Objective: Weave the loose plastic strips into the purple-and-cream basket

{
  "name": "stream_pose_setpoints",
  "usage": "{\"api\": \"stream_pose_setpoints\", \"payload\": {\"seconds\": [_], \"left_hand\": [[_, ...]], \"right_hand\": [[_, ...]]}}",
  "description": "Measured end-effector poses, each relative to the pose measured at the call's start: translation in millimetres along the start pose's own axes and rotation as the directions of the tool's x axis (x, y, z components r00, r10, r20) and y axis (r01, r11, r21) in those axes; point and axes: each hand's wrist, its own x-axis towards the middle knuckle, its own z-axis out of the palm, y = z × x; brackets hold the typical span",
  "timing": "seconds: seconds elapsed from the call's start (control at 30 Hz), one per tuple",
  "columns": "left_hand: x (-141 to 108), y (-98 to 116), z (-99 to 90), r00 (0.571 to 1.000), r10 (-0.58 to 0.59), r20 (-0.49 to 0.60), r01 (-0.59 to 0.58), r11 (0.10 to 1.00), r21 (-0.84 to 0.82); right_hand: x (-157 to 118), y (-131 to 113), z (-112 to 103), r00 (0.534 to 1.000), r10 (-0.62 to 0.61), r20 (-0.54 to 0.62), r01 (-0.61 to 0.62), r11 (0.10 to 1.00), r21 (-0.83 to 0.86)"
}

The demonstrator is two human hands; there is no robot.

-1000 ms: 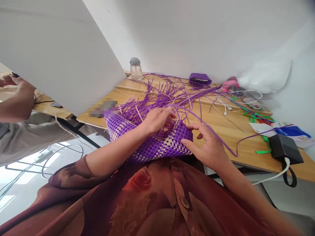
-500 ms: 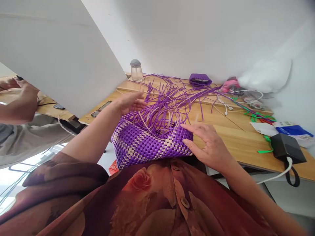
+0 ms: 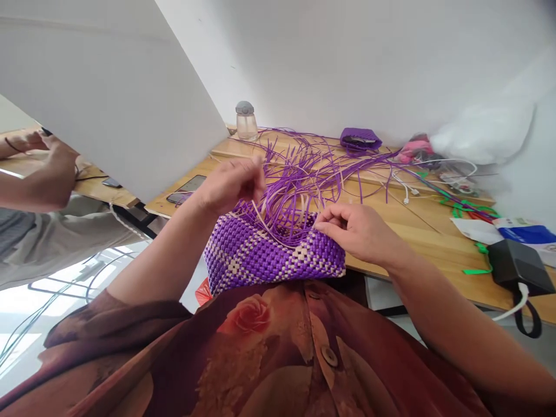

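Note:
A purple and cream woven basket (image 3: 269, 255) rests against my front at the table edge. Long loose weaving strips (image 3: 289, 179), purple and cream, spill from its top across the table. Above the basket's left side, my left hand (image 3: 237, 182) is raised with its fingers curled closed; what they hold is hidden, though a cream strip runs just below. At the right end of the rim, my right hand (image 3: 354, 229) has thumb and forefinger pinched together on the basket's edge.
A lidded bottle (image 3: 247, 123) and a small purple woven pouch (image 3: 359, 139) stand at the back. A phone (image 3: 186, 190) lies left, a black box (image 3: 519, 266) with a white cable right. Beyond the grey partition (image 3: 108, 87), another person's arm (image 3: 43, 179) shows.
My left hand has gone from spread fingers to a closed grip. The right thumb and forefinger have come together at the basket's rim. The whole view has shifted slightly.

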Motion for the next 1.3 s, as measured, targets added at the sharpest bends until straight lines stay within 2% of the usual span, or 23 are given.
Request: {"api": "stream_pose_setpoints", "payload": {"seconds": [0.03, 0.07, 0.1, 0.2, 0.3, 0.37, 0.47, 0.63, 0.7, 0.77, 0.8, 0.87, 0.93, 1.03, 1.13, 1.2, 1.3], "left_hand": [[-12, 0, 6.5, 0.984, -0.032, 0.177, 0.007, 0.99, 0.141], [-22, 0, 12.8, 0.941, -0.088, 0.328, 0.002, 0.967, 0.254], [-29, 0, 18.7, 0.91, -0.102, 0.403, -0.041, 0.942, 0.332], [-37, -2, 34.5, 0.888, -0.105, 0.447, -0.149, 0.855, 0.497], [-36, -13, 46.1, 0.838, -0.123, 0.532, -0.171, 0.866, 0.469], [-36, -21, 52.0, 0.841, -0.145, 0.521, -0.09, 0.912, 0.399], [-36, -28, 60.1, 0.891, -0.18, 0.417, 0.021, 0.933, 0.36], [-38, -21, 69.0, 0.939, -0.135, 0.316, -0.028, 0.887, 0.462], [-37, -17, 69.1, 0.942, -0.108, 0.316, -0.067, 0.866, 0.495], [-34, -16, 67.5, 0.921, -0.119, 0.37, -0.058, 0.898, 0.435], [-32, -16, 66.5, 0.899, -0.147, 0.413, -0.019, 0.929, 0.371], [-27, -18, 64.9, 0.85, -0.211, 0.483, 0.11, 0.967, 0.23], [-21, -20, 64.3, 0.831, -0.255, 0.494, 0.222, 0.967, 0.127], [-15, -21, 66.3, 0.845, -0.295, 0.445, 0.307, 0.951, 0.047], [-15, -21, 71.4, 0.843, -0.285, 0.456, 0.296, 0.954, 0.049], [-19, -22, 76.0, 0.869, -0.238, 0.433, 0.244, 0.969, 0.043], [-27, -27, 82.7, 0.918, -0.184, 0.351, 0.216, 0.975, -0.053]], "right_hand": [[0, 1, -1, 0.999, 0.037, 0.002, -0.037, 0.999, 0.015], [-1, 1, -1, 0.999, 0.047, 0.006, -0.047, 0.999, 0.003], [-1, 1, -2, 0.999, 0.033, 0.02, -0.032, 0.999, -0.029], [-1, 1, -4, 0.994, -0.032, 0.1, 0.042, 0.995, -0.095], [-2, 1, 0, 0.997, -0.007, 0.082, 0.008, 1.0, -0.002], [-5, 2, 5, 1.0, 0.029, 0.009, -0.03, 0.993, 0.112], [-11, 3, 14, 0.995, 0.045, -0.092, -0.021, 0.971, 0.24], [-18, 7, 22, 0.967, 0.017, -0.255, 0.049, 0.967, 0.25], [-18, 9, 24, 0.959, 0.028, -0.282, 0.055, 0.957, 0.283], [-18, 10, 25, 0.958, 0.054, -0.283, 0.044, 0.943, 0.33], [-17, 11, 25, 0.958, 0.07, -0.278, 0.035, 0.934, 0.354], [-17, 11, 26, 0.957, 0.105, -0.272, 0.015, 0.914, 0.406], [-16, 10, 26, 0.957, 0.13, -0.261, 0.003, 0.89, 0.457], [-14, 9, 24, 0.947, 0.183, -0.264, -0.022, 0.858, 0.513], [-8, 11, 21, 0.93, 0.273, -0.247, -0.106, 0.842, 0.529], [-4, 12, 18, 0.927, 0.318, -0.198, -0.192, 0.857, 0.478], [3, 11, 13, 0.928, 0.338, -0.16, -0.282, 0.914, 0.293]]}}
